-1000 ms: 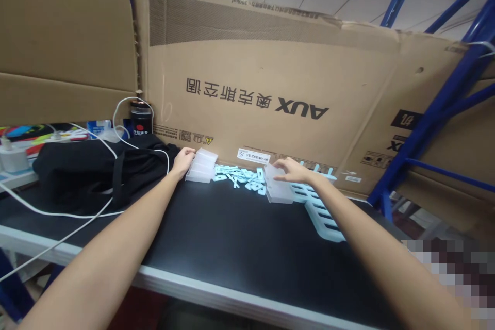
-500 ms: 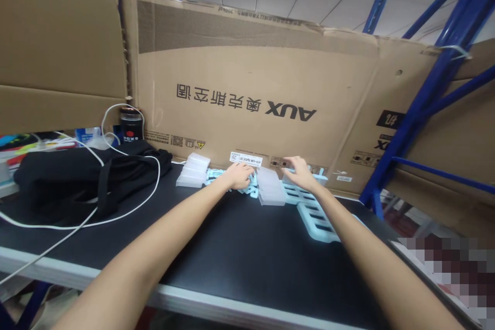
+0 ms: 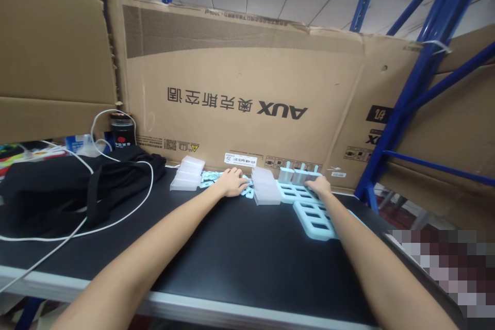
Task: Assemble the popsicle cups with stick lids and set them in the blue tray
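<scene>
The back frame (image 3: 296,193), light blue and slotted, lies flat on the black table (image 3: 240,263). At its far edge three stick cups (image 3: 286,175) stand upright, a blue stick (image 3: 302,167) rising from each; I cannot tell whether they are seated in its slots. The right hand (image 3: 320,185) is at the right end of the back frame, by the last of the stick cups, its fingers bent toward it; whether they pinch it cannot be told.

Just left of the back frame, the right cups (image 3: 266,186), translucent, lie in a close row. Farther left of it is a small heap of blue pieces (image 3: 211,176), with the left hand (image 3: 232,183) over it, palm down and fingers curled; whether they pinch a piece is hidden. Beyond the heap, well left of the back frame, lie the left cups (image 3: 188,174), a similar row.

The front frame (image 3: 314,219) lies on the near side of the back frame, partly covered by the right forearm. Behind the back frame stands a carton (image 3: 240,72) with upside-down print. Far to its left are a black bag (image 3: 50,185), a white cable (image 3: 143,198) and a dark jar (image 3: 122,131).
</scene>
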### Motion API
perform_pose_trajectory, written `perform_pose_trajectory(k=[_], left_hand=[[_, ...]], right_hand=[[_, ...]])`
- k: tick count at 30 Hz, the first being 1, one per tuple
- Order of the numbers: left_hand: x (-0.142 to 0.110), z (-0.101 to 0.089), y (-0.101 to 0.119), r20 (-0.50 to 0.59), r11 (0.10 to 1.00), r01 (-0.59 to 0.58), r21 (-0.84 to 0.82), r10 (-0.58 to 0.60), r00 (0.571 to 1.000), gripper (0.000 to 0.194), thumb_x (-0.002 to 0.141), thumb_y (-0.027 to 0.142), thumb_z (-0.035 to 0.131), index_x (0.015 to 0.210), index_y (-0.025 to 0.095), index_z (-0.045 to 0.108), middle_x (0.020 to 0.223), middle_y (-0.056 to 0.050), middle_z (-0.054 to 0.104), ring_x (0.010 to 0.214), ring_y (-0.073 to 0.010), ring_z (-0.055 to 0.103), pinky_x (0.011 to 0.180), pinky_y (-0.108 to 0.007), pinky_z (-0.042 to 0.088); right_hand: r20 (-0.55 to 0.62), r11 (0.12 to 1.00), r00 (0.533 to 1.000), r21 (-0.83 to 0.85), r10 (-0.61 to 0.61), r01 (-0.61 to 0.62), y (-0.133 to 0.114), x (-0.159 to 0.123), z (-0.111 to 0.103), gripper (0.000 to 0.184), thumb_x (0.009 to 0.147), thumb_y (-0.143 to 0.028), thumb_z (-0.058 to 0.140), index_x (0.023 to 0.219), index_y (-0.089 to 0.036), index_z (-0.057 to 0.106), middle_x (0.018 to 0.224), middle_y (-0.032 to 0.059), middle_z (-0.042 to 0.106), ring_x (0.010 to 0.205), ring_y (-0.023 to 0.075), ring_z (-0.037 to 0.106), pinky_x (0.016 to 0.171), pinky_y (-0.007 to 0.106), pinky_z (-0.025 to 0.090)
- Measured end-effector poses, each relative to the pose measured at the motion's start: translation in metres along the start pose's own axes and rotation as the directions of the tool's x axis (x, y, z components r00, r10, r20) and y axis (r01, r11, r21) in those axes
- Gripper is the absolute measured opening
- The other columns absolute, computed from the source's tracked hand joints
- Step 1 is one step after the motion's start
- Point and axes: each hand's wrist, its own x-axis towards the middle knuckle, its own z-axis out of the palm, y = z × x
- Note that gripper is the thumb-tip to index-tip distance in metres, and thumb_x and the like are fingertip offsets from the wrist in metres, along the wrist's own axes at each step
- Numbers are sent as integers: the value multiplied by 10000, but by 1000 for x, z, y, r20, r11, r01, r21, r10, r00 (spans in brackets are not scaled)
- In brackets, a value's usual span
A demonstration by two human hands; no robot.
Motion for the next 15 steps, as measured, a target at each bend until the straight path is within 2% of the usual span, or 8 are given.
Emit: perform_pose_trajectory(k=[3, 7, 9, 12, 15], left_hand=[[1, 5, 4, -42, 999, 32, 10, -31, 999, 432, 966, 473, 338, 1094, 277, 701, 1121, -98, 600, 1092, -266, 499, 959, -413, 341], [3, 3, 9, -111, 992, 108, 60, -101, 989, 450, 965, 460, 344, 1016, 199, 706, 1086, -136, 610, 1089, -286, 501, 969, -431, 333], [2, -3, 12, -146, 985, 153, 77, -141, 979, 462, 965, 461, 343, 1021, 168, 696, 1105, -162, 605, 1104, -304, 497, 969, -443, 335], [-11, -19, 18, -180, 979, 189, 80, -172, 968, 437, 965, 428, 339, 1061, 150, 662, 1116, -174, 599, 1103, -314, 498, 951, -450, 358], [-39, -35, 26, -142, 984, 149, 96, -134, 981, 360, 944, 363, 366, 1060, 156, 637, 1086, -153, 605, 1063, -301, 518, 931, -441, 390]], right_hand=[[47, 998, 998, -45, -36, 38, 2, -3, -1, 583, 697, -369, 668, 1185, -62, 579, 1188, 262, 611, 1139, 401, 589, 919, 449, 489], [16, 996, 999, -86, -34, 35, -1, -10, -4, 745, 812, -445, 566, 1337, 54, 392, 1277, 340, 538, 1179, 418, 562, 971, 473, 453], [11, 995, 999, -93, -30, 31, -4, -12, -9, 786, 837, -473, 536, 1358, 78, 328, 1262, 353, 542, 1165, 410, 575, 958, 465, 460], [9, 995, 1000, -100, -20, 21, -6, -12, -27, 811, 829, -503, 540, 1353, 74, 317, 1219, 352, 566, 1156, 396, 584, 925, 445, 477], [-116, 990, 992, -135, -49, 34, -11, -12, -51, 808, 792, -564, 546, 1320, 24, 376, 1220, 340, 562, 1225, 419, 511, 929, 480, 460]])
